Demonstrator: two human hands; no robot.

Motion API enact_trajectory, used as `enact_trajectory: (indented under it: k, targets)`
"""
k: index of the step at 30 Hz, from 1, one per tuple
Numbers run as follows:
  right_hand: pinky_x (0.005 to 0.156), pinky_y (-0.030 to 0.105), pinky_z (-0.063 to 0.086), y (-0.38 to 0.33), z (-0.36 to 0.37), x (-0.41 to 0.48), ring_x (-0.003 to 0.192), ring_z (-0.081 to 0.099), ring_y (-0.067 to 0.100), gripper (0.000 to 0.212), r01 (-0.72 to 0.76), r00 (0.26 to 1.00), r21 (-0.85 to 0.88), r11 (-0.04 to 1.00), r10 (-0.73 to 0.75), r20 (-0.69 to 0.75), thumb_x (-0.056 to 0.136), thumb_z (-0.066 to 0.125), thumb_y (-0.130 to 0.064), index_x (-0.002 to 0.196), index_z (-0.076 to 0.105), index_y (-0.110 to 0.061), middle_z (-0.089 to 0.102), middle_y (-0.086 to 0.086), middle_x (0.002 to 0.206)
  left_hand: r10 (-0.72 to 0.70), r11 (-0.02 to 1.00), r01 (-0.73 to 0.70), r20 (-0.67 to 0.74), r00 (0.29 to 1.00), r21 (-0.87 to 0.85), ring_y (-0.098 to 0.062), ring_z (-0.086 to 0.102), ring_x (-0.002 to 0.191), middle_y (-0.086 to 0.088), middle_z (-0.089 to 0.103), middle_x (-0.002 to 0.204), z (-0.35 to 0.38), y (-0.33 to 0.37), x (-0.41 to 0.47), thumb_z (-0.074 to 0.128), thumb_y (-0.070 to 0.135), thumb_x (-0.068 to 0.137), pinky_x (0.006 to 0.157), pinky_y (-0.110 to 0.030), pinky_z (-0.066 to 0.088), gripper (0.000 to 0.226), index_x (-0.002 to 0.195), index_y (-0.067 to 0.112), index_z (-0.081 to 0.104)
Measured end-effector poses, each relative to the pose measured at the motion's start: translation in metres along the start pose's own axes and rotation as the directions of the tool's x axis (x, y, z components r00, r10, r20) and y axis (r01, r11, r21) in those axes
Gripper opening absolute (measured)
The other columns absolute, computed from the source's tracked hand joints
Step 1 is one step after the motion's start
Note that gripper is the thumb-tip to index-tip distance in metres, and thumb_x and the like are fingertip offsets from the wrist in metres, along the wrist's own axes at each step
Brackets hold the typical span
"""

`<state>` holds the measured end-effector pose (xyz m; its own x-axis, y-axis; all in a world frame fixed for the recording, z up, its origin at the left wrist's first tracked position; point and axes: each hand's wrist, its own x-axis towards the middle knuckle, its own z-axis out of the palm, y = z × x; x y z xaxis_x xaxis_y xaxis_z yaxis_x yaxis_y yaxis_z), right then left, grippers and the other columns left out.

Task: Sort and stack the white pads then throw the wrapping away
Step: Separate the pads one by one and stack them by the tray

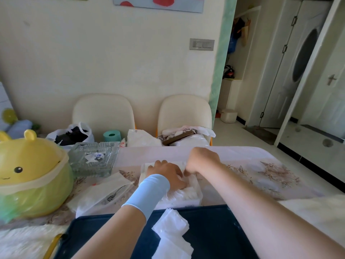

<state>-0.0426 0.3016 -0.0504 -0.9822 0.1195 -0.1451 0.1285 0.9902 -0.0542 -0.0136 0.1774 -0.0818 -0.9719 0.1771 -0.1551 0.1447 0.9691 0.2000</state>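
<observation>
On the pads point(186, 192), right hand point(203, 160) curled

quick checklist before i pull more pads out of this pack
1. Both hands on the pack: ok, left hand and right hand are on it.
2. Grip firm: cannot tell, the hands' undersides are hidden.
3. Room on the tray: ok, bare space right of the loose pads.
4. Loose pads stacked neatly: not ok, they lie fanned out.
5. Bin nearby: ok, on the table at the left.
</observation>
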Motion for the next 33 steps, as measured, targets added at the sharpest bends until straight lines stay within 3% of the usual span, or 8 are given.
enact_trajectory:
  k: [7,11,13,14,16,20,24,33]
  targets:
    - [0.053,0.026,0.036,0.017,0.027,-0.001,0.065,0.054,0.017,0.037,0.009,0.994,0.237,0.971,0.016,-0.106,0.085,0.069,-0.046,0.076,0.049,-0.016,0.057,-0.001,0.075,0.064,0.993,-0.068,-0.039,0.997,-0.102,-0.023,0.037,0.134,0.003,0.045,0.143,0.004,-0.009,-0.007,0.050,0.057,0.089,0.104,-0.038,0.034,0.051,0.139,0.046,0.045]
    - [0.057,0.030,0.030,0.041,0.034,-0.005,0.056,0.043,0.021,0.040,0.169,0.976,0.412,0.895,-0.093,-0.197,0.095,0.049,-0.037,0.061,0.037,-0.019,0.041,0.000,0.062,0.157,0.988,-0.157,-0.033,0.987,0.008,-0.019,0.012,0.151,0.007,0.017,0.164,0.011,-0.020,-0.016,0.036,0.051,0.100,0.122,-0.042,0.009,0.056,0.153,0.034,0.028]
    - [0.079,0.035,0.043,0.043,0.039,-0.016,0.097,0.061,0.026,0.034,0.263,0.964,0.417,0.870,-0.219,-0.150,0.102,0.037,-0.041,0.087,0.062,-0.024,0.060,0.009,0.099,0.195,0.975,-0.201,0.068,0.978,0.094,-0.020,-0.003,0.153,0.004,0.002,0.166,0.017,-0.016,-0.018,0.025,0.045,0.104,0.123,-0.046,0.001,0.057,0.157,0.026,0.015]
    - [0.102,0.039,0.039,0.041,0.042,-0.023,0.131,0.050,0.025,0.041,0.292,0.955,0.408,0.865,-0.284,-0.082,0.105,0.032,-0.045,0.125,0.062,-0.024,0.053,0.009,0.137,0.216,0.958,-0.231,0.103,0.971,0.171,-0.022,-0.008,0.153,0.001,-0.005,0.166,0.020,-0.012,-0.018,0.021,0.041,0.105,0.123,-0.050,0.000,0.057,0.158,0.023,0.009]
    - [0.123,0.040,0.011,0.036,0.051,-0.034,0.156,0.004,0.017,0.063,0.335,0.926,0.367,0.868,-0.375,0.041,0.107,0.022,-0.050,0.161,0.015,-0.019,0.006,-0.001,0.169,0.250,0.905,-0.281,0.135,0.959,0.319,-0.026,-0.013,0.152,-0.004,-0.012,0.165,0.024,-0.007,-0.016,0.019,0.030,0.106,0.122,-0.054,0.001,0.056,0.158,0.018,0.003]
    - [0.125,0.043,-0.003,0.036,0.065,-0.035,0.153,-0.021,0.019,0.071,0.368,0.918,0.167,0.915,-0.386,0.092,0.105,0.010,-0.054,0.161,-0.007,-0.013,-0.020,0.005,0.167,0.228,0.930,-0.244,0.089,0.970,0.275,-0.023,-0.011,0.152,-0.005,-0.011,0.166,0.023,-0.010,-0.018,0.017,0.025,0.107,0.124,-0.045,0.001,0.055,0.158,0.014,-0.002]
    - [0.125,0.039,-0.007,0.032,0.057,-0.043,0.152,-0.022,0.016,0.071,0.412,0.908,0.144,0.900,-0.418,0.014,0.106,0.011,-0.054,0.160,-0.011,-0.013,-0.022,0.003,0.166,0.114,0.976,-0.102,-0.055,0.992,0.195,-0.020,-0.010,0.152,-0.001,-0.010,0.166,0.020,-0.033,-0.022,0.019,0.034,0.106,0.124,-0.041,-0.002,0.057,0.158,0.019,0.002]
    - [0.125,0.043,-0.007,0.031,0.057,-0.047,0.153,-0.017,0.011,0.066,0.446,0.887,0.156,0.881,-0.458,0.051,0.107,0.014,-0.053,0.161,-0.007,-0.021,-0.016,-0.001,0.168,0.086,0.956,-0.080,-0.009,0.996,0.283,-0.028,-0.012,0.152,-0.010,-0.012,0.165,0.039,-0.029,-0.021,0.017,0.033,0.106,0.124,-0.048,0.002,0.057,0.158,0.011,0.003]
